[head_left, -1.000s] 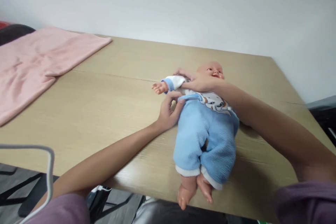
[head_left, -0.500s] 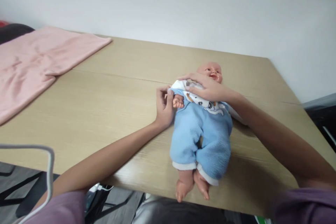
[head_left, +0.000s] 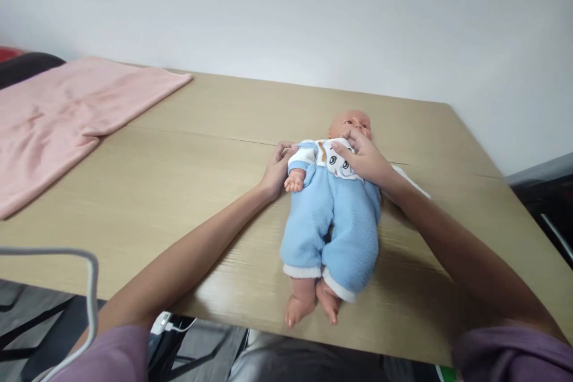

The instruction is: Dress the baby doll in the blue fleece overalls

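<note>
Plastic baby doll [head_left: 331, 215], bald, in a fluffy light-blue romper and a white printed top. Lying face up on the pale wooden table [head_left: 179, 173], right of centre, head toward the wall, bare feet just past the near edge.

On its chest, the right hand [head_left: 364, 158]: palm down, fingers bent and drawn toward the thumb at the neckline of the top, just under the chin. Looks closed on a pinch of that fabric, while the weight of the palm probably keeps the doll from sliding.

At the doll's shoulder, on the side toward the table's middle, the left hand [head_left: 275, 168]: curled, fingertips touching the white sleeve above the small bent arm. Seems to brace the doll from that side. Cannot tell whether gripping the sleeve or only resting against it.

Beneath the right forearm, a flat white cloth [head_left: 414, 182], only a corner showing.

Well apart, at the far left corner, a soft pink blanket [head_left: 67, 113] spread flat, likely parked out of the way.

No box, basket or bag in sight; the table itself bearing doll, cloth and blanket.

Near left, a thin white cable [head_left: 92, 286] looping down past the table edge.
</note>
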Motion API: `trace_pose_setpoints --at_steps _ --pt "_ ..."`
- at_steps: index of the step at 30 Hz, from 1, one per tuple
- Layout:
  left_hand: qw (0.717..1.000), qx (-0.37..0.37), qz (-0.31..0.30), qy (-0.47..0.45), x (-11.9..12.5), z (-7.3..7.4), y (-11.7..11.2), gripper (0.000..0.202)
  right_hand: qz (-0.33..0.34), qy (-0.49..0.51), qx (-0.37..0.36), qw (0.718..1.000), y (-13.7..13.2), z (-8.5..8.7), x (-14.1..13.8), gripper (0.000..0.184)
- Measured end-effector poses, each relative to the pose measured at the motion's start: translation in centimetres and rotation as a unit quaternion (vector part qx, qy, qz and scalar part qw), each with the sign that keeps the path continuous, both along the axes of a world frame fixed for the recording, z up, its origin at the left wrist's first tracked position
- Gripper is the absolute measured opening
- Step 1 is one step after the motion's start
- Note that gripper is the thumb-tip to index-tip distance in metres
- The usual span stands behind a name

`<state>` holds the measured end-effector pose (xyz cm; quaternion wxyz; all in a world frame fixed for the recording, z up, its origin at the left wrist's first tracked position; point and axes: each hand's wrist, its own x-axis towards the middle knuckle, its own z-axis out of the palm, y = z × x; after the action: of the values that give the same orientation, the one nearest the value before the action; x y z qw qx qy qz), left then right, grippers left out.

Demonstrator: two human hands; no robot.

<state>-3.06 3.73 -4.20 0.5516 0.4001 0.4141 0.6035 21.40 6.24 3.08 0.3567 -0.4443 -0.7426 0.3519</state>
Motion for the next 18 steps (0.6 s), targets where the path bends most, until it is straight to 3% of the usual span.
trace_pose_setpoints --at_steps 3,9,13,18 --pt "1.000 0.000 -0.010 0.019 -0.2 -0.2 0.6 0.026 0.011 0.035 -0.009 0.999 -0.2 -0.8 0.4 0.056" --pt "0.991 -0.094 -0.095 -0.015 -0.2 -0.3 3.6 0.027 0.056 0.090 -0.061 0.992 0.5 -1.8 0.3 0.065" --pt "0.986 -0.099 -0.131 -0.012 0.0 0.3 4.9 0.025 0.056 0.159 -0.110 0.979 0.8 -2.5 0.3 0.073" --pt "0.983 -0.088 -0.159 -0.008 -0.2 0.4 5.3 0.024 0.028 0.195 -0.109 0.974 0.5 -3.0 0.6 0.073"
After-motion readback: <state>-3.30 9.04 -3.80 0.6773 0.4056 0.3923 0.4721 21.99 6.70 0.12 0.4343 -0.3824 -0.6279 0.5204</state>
